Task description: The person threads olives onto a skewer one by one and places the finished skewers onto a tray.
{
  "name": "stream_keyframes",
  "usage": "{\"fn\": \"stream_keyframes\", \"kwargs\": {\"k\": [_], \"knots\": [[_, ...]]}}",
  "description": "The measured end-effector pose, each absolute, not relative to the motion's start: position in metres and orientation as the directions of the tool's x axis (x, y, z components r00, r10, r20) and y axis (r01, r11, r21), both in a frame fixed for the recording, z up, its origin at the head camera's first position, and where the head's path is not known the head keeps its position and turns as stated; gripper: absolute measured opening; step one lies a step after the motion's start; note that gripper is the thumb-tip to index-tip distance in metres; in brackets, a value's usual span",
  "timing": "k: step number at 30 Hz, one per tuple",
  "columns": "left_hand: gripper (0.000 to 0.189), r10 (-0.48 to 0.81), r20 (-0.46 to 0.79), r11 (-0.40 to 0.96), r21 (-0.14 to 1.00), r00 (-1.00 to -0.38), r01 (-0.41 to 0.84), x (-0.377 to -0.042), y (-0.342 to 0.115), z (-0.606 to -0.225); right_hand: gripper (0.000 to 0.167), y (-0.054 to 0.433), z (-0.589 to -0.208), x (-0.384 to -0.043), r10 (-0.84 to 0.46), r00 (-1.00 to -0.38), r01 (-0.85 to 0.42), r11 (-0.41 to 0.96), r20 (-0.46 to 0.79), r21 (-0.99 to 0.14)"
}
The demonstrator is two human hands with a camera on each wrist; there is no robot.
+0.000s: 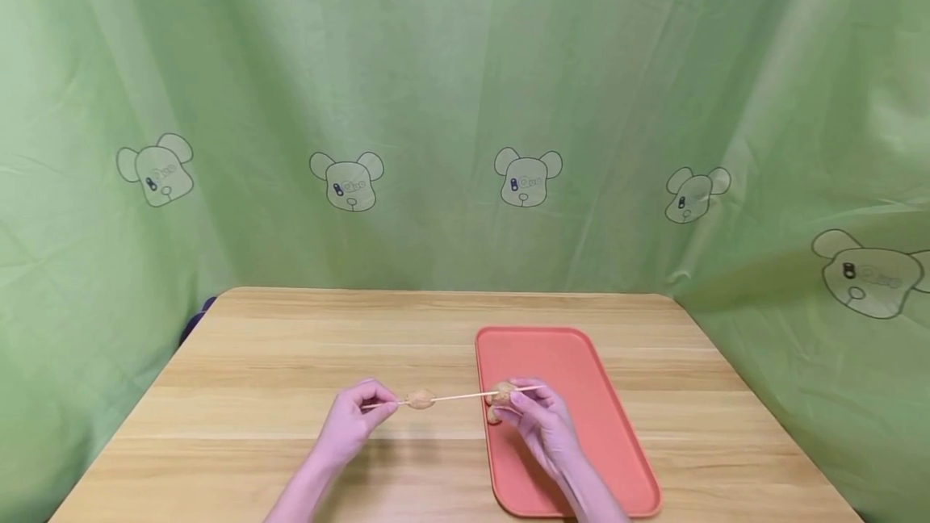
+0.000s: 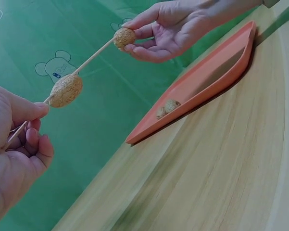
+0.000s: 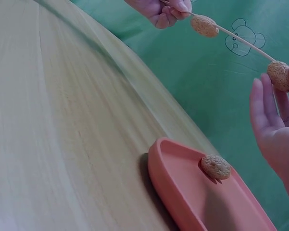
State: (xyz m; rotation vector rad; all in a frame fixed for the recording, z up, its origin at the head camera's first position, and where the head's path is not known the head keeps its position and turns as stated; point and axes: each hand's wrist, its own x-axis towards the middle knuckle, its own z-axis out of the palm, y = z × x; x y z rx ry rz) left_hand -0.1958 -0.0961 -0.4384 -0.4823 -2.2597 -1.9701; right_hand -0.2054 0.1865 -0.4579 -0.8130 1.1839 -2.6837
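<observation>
A thin wooden skewer [image 1: 461, 396] is held up nearly level between the two hands, above the table. My left hand [image 1: 351, 420] pinches it near its left end. Close to those fingers, a tan, wrinkled oval ball [image 2: 66, 90] is threaded on the stick. My right hand [image 1: 541, 424] grips a second wrinkled ball [image 2: 124, 38] between thumb and fingers. The skewer runs through that ball, its tip showing to the right in the head view. Beneath the right hand lies a coral tray [image 1: 534, 349], with more wrinkled balls [image 2: 171, 105] inside by its edge.
The wooden table [image 1: 349, 329] extends around the tray, mostly to its left. A green curtain [image 1: 436, 87] printed with bear heads hangs behind and along both sides.
</observation>
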Motion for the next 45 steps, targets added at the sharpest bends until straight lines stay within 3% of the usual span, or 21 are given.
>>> {"fn": "stream_keyframes", "kwargs": {"k": [10,45], "knots": [[0.004,0.166,0.266,0.133,0.948,-0.95,0.288,-0.197,-0.094,-0.439,0.032,0.186,-0.461,-0.202,-0.244,-0.886,-0.19,-0.583,0.394,-0.79],[0.004,0.147,0.252,0.14,0.952,-0.957,0.272,-0.199,-0.09,-0.434,0.034,0.173,-0.458,-0.204,-0.211,-0.909,-0.193,-0.553,0.36,-0.811]]}}
